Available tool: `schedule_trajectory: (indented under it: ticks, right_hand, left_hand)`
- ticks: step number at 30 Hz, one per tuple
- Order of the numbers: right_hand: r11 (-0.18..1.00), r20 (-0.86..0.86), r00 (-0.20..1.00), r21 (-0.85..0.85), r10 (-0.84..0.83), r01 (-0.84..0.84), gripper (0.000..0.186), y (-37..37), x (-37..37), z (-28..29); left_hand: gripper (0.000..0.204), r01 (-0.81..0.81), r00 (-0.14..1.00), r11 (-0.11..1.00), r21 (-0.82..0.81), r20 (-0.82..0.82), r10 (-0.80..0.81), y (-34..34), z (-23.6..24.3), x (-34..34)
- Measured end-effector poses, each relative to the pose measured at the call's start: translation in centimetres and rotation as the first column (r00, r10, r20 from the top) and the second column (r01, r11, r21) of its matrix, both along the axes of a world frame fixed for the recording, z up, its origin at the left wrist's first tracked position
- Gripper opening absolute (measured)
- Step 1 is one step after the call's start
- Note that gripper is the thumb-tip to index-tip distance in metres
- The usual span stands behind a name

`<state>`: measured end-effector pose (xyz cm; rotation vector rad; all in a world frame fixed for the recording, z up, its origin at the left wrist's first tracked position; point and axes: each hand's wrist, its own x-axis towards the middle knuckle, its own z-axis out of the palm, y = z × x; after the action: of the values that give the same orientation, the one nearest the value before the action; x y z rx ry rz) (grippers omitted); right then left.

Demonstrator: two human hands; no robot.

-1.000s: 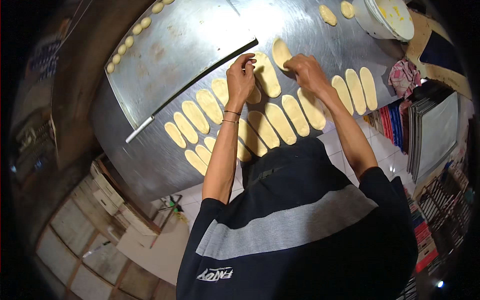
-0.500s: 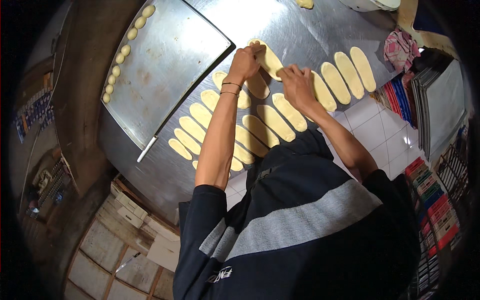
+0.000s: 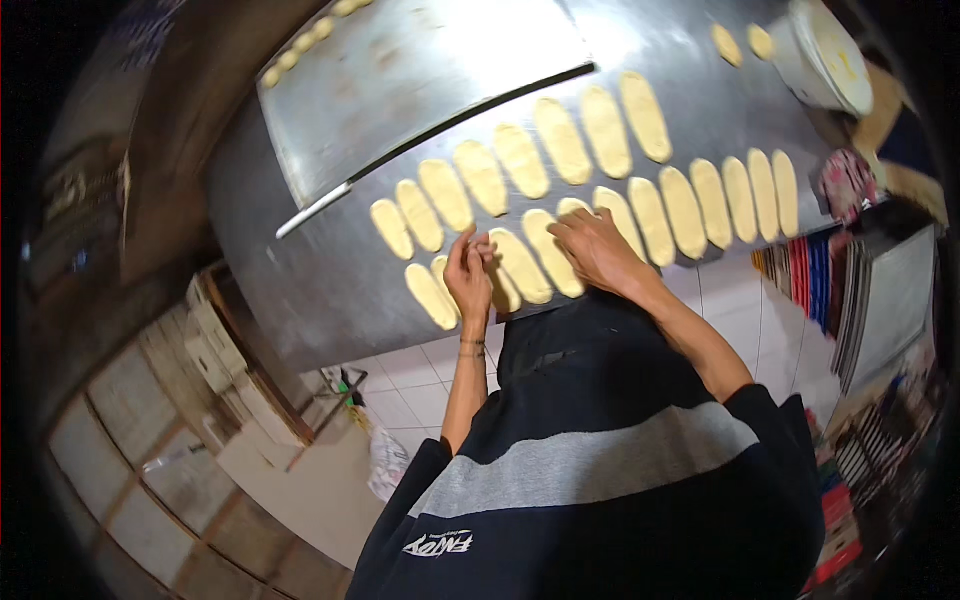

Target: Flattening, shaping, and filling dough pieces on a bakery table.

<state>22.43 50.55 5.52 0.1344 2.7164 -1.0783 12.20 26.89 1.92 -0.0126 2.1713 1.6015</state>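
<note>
Two rows of flattened oval dough pieces (image 3: pixel 605 130) lie across the steel table (image 3: pixel 250 280). My left hand (image 3: pixel 467 275) hovers at or just touches the lower row, beside an oval (image 3: pixel 518 265), with fingers loosely bent and apart, holding nothing visible. My right hand (image 3: pixel 602 255) reaches over the same row, its bent fingertips on or just above another oval (image 3: pixel 542 240); it grips nothing that I can see, though its palm side is hidden. Part of the lower row is covered by both hands.
Beyond the rows are a metal tray (image 3: pixel 420 70) with dough balls (image 3: pixel 302 42) and a white rod (image 3: pixel 310 210). At right are a white bucket (image 3: pixel 810 70), two small dough pieces (image 3: pixel 727 45), a pink cloth (image 3: pixel 840 180) and stacked trays (image 3: pixel 890 300). Tiled floor (image 3: pixel 730 310) shows below.
Both hands have come down from the upper row to the lower one. The oval they were handling now lies flat in the upper row, released. The camera's view has also shifted.
</note>
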Motion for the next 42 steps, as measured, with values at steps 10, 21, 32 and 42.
schedule_trajectory:
  ticks: [10,21,32,42]
  right_hand:
    - [0.973,0.013,0.977,0.097,0.211,-0.211,0.044,-15.0,-10.3,2.3]
    - [0.909,-0.137,0.963,-0.322,0.232,-0.265,0.04,-24.6,-34.2,2.8]
    - [0.99,-0.661,0.745,0.142,0.096,-0.002,0.049,-15.6,-70.3,-7.9]
    - [0.721,-0.401,0.602,-0.44,-0.691,0.535,0.038,-16.0,-77.6,-12.1]
  left_hand:
    - [0.033,-0.31,0.944,0.948,0.066,-0.1,0.315,-21.0,-2.7,-9.3]
    - [0.06,-0.198,0.719,0.747,-0.634,-0.612,-0.329,-28.1,-4.7,-32.6]
    - [0.065,-0.144,0.831,0.56,-0.816,-0.407,-0.379,-27.7,-7.6,-34.6]
    - [0.067,-0.167,0.841,0.621,-0.766,-0.439,-0.316,-28.1,-8.1,-34.9]
